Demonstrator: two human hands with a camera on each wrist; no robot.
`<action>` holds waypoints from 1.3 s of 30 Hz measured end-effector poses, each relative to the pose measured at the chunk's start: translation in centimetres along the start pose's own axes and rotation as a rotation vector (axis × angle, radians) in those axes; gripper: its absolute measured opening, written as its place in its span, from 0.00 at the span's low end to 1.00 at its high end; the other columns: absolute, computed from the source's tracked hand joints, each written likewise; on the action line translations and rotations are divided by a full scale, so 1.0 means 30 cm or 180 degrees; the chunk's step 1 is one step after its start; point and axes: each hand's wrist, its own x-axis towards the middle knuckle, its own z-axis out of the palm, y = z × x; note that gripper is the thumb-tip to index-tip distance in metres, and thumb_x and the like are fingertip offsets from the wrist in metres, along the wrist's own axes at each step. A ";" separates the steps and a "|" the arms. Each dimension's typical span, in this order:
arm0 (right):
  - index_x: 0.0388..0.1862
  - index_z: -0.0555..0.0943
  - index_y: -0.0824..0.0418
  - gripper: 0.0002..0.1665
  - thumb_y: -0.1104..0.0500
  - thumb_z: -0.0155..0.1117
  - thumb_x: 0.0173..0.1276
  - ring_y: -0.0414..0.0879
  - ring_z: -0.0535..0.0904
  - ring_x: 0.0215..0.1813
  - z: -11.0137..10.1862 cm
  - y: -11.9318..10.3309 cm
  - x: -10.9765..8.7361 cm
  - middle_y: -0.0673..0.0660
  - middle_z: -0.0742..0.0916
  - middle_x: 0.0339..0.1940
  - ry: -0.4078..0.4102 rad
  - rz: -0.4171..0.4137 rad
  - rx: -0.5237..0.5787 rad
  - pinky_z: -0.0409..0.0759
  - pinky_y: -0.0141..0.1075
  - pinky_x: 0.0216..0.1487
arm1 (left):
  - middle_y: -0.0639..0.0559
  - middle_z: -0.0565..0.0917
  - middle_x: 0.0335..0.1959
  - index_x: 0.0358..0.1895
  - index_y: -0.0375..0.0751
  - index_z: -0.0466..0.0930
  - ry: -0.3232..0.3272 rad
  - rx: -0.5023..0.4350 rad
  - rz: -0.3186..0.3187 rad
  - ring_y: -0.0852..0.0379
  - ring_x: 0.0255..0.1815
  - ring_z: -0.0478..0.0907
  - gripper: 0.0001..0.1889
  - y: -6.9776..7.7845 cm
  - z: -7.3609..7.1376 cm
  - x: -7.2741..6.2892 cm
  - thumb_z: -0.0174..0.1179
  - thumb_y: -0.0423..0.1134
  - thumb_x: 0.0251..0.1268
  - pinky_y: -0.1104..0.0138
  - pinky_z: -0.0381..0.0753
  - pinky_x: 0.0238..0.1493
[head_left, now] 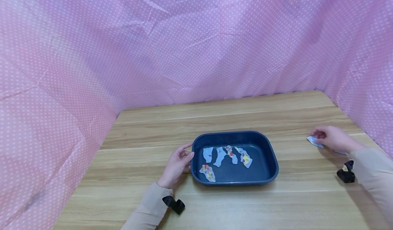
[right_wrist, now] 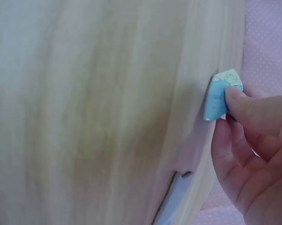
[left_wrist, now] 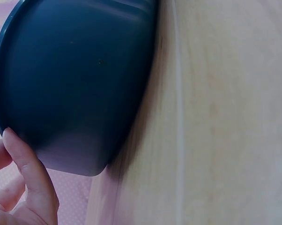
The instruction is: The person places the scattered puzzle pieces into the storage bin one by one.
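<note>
At the left end of a dark blue tray (head_left: pixel 234 183), my left hand (head_left: pixel 175 165) holds the rim, its thumb (left_wrist: pixel 26 159) against the edge. Several torn map pieces lie inside: two pale blue ones, a coloured strip (head_left: pixel 231 154) and a yellow-blue piece (head_left: pixel 244 157) in a row, with a colourful scrap (head_left: pixel 208 172) nearer the front. Far off to the right, my right hand (head_left: pixel 334 138) pinches a light blue torn piece of paper (right_wrist: pixel 219 96) between thumb and fingers, close over the table. Its upper corner shows a pale, green-marked patch.
Another paper piece (right_wrist: pixel 174 199) lies on the wooden table (head_left: pixel 147 134) near my right hand, partly hidden under it in the head view. Pink dotted cloth (head_left: pixel 196 46) hangs behind the table and along both sides. Black wrist cameras sit on both sleeves.
</note>
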 end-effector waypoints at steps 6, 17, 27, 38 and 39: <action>0.37 0.81 0.65 0.10 0.68 0.68 0.54 0.26 0.66 0.30 0.000 -0.005 -0.006 0.49 0.80 0.28 -0.0001 -0.0053 -0.0080 0.70 0.29 0.31 | 0.43 0.79 0.39 0.65 0.45 0.69 0.0010 -0.0012 0.0013 0.58 0.31 0.77 0.22 -0.007 0.001 0.005 0.54 0.34 0.69 0.68 0.80 0.34; 0.43 0.82 0.67 0.13 0.68 0.64 0.58 0.29 0.67 0.31 0.005 -0.061 -0.001 0.49 0.78 0.29 -0.0110 -0.0074 -0.0044 0.71 0.30 0.33 | 0.43 0.79 0.39 0.65 0.45 0.69 0.0019 -0.0020 -0.0023 0.58 0.31 0.78 0.22 -0.009 -0.001 0.008 0.54 0.34 0.69 0.67 0.81 0.34; 0.45 0.82 0.65 0.14 0.66 0.64 0.59 0.37 0.75 0.37 0.005 -0.115 0.012 0.53 0.83 0.35 -0.0208 -0.0013 0.0062 0.75 0.32 0.37 | 0.44 0.79 0.39 0.65 0.45 0.69 0.0002 -0.0034 -0.0003 0.58 0.31 0.78 0.22 -0.002 0.001 0.006 0.55 0.34 0.68 0.67 0.80 0.34; 0.46 0.81 0.67 0.16 0.67 0.67 0.57 0.36 0.78 0.37 -0.006 -0.192 0.036 0.51 0.85 0.35 -0.0145 -0.0323 0.0131 0.76 0.31 0.35 | 0.44 0.80 0.37 0.64 0.44 0.70 -0.0009 -0.0087 0.0013 0.58 0.30 0.76 0.22 -0.006 0.001 0.007 0.55 0.34 0.68 0.68 0.78 0.32; 0.46 0.81 0.67 0.15 0.67 0.67 0.58 0.35 0.77 0.37 -0.009 -0.203 0.039 0.51 0.85 0.35 -0.0128 -0.0349 0.0130 0.76 0.31 0.36 | 0.44 0.80 0.37 0.64 0.44 0.70 -0.0006 -0.0094 0.0010 0.58 0.30 0.76 0.22 -0.006 0.000 0.007 0.55 0.33 0.68 0.68 0.78 0.32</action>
